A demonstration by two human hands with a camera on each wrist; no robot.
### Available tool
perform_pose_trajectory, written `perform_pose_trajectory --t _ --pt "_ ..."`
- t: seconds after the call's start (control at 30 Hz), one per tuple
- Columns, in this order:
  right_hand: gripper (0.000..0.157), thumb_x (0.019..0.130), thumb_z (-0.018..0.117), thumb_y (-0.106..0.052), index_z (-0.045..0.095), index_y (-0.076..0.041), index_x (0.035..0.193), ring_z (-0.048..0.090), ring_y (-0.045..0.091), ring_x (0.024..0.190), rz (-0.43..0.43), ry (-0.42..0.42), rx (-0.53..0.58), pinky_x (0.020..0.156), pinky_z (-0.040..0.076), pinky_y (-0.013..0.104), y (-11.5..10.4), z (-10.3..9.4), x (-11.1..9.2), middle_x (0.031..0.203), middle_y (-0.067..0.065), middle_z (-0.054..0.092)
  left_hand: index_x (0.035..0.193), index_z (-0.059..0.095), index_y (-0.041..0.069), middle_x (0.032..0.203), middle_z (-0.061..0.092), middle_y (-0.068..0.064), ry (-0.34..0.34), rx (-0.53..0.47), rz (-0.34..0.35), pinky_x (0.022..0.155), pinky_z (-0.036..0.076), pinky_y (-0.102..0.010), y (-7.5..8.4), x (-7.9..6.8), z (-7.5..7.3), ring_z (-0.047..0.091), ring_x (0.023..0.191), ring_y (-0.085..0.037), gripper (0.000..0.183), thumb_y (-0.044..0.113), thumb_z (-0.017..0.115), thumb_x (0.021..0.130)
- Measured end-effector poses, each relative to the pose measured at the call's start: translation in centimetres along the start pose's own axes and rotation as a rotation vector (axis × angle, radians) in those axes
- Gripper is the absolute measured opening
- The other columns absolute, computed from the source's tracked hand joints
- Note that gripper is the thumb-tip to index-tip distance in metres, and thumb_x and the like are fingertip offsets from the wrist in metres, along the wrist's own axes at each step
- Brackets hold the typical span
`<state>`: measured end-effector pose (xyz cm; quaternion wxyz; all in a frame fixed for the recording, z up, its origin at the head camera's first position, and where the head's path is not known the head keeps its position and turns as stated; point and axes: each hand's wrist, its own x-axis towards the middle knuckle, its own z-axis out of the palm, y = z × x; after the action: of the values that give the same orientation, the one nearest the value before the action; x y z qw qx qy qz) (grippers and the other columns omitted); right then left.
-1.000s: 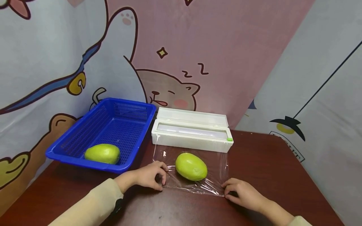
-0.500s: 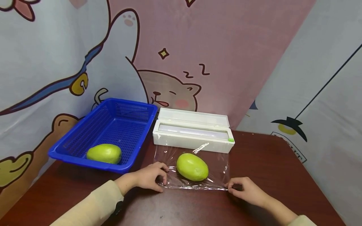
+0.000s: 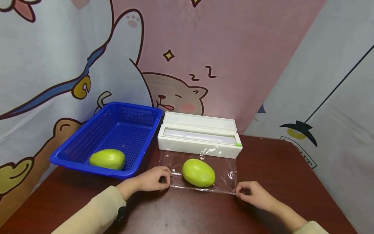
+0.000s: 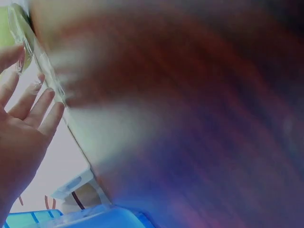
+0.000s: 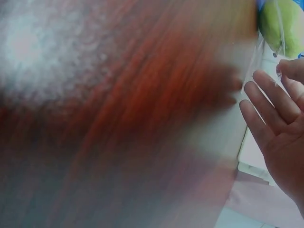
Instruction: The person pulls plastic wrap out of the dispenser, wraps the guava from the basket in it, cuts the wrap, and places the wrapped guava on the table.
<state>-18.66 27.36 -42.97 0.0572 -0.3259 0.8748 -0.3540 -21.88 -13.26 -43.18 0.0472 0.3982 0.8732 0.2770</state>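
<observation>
A clear sheet of cling film (image 3: 225, 162) stretches from the white dispenser box (image 3: 198, 148) toward the front of the table. On it sits a green mango-like fruit (image 3: 198, 173), seen also as a green fruit (image 5: 282, 28) at the top right of the right wrist view. My left hand (image 3: 155, 178) pinches the film's near left corner between thumb and forefinger. At the near right corner my right hand (image 3: 255, 196) pinches the film too, its other fingers spread in the right wrist view. The film's near edge is pulled fairly straight between both hands.
At the left stands a blue plastic basket (image 3: 146, 143) with a second green fruit (image 3: 107, 159) in it. The dispenser's lid (image 3: 201, 121) is raised, with a green slider (image 3: 238, 144) at its right end. A cartoon-printed cloth (image 3: 233, 65) hangs behind the brown table (image 3: 187, 214).
The left hand's thumb and forefinger have closed on the film corner. The right hand has moved slightly up and closed its pinch. The film's near edge has shifted a little toward the box.
</observation>
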Motion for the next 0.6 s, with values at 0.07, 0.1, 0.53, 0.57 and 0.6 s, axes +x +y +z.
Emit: perform_pose_trajectory --t 0.07,0.1,0.53,0.57,0.6 --pt "0.011 0.086 0.064 -0.007 0.063 -0.014 0.077 0.059 -0.003 0.079 -0.004 0.011 -0.009 0.064 0.048 0.020 0.0 0.0 0.1 0.086 0.004 0.070 0.074 0.064 0.017 0.105 0.065 -0.007 0.014 -0.008 -0.009 0.093 0.046 -0.031 0.0 0.0 -0.1 0.059 0.101 -0.019 0.007 0.013 0.066 0.080" --pt "0.011 0.086 0.064 -0.006 0.063 -0.014 0.078 0.058 -0.003 0.079 -0.008 0.018 -0.020 0.064 0.048 0.020 0.0 0.0 0.1 0.085 0.004 0.070 0.074 0.064 0.017 0.105 0.065 -0.007 0.021 -0.012 -0.010 0.092 0.046 -0.031 -0.1 0.0 -0.2 0.059 0.101 -0.019 0.008 0.013 0.066 0.081" --pt "0.008 0.086 0.066 -0.010 0.064 -0.014 0.080 0.054 -0.006 0.079 0.020 0.054 -0.068 0.064 0.049 0.022 -0.3 -0.8 0.5 0.081 0.000 0.067 0.082 0.061 0.015 0.103 0.064 -0.006 0.165 0.008 0.016 0.088 0.047 -0.030 0.1 0.9 -0.7 0.058 0.099 -0.017 0.008 0.015 0.067 0.076" --pt "0.008 0.086 0.066 -0.010 0.064 -0.014 0.080 0.053 -0.006 0.078 0.023 0.052 -0.067 0.064 0.049 0.022 -0.3 -0.8 0.5 0.081 0.000 0.067 0.089 0.062 0.014 0.109 0.062 -0.007 0.170 0.034 0.010 0.092 0.046 -0.032 0.4 1.1 -0.6 0.056 0.105 -0.019 0.017 0.019 0.070 0.074" --pt "0.007 0.086 0.065 -0.011 0.064 -0.014 0.080 0.053 -0.006 0.079 0.029 0.048 -0.066 0.065 0.049 0.022 -0.3 -0.9 0.5 0.081 0.000 0.067 0.098 0.061 0.014 0.117 0.059 -0.007 0.169 0.070 0.003 0.095 0.045 -0.035 0.8 1.4 -0.4 0.054 0.111 -0.021 0.030 0.024 0.072 0.073"
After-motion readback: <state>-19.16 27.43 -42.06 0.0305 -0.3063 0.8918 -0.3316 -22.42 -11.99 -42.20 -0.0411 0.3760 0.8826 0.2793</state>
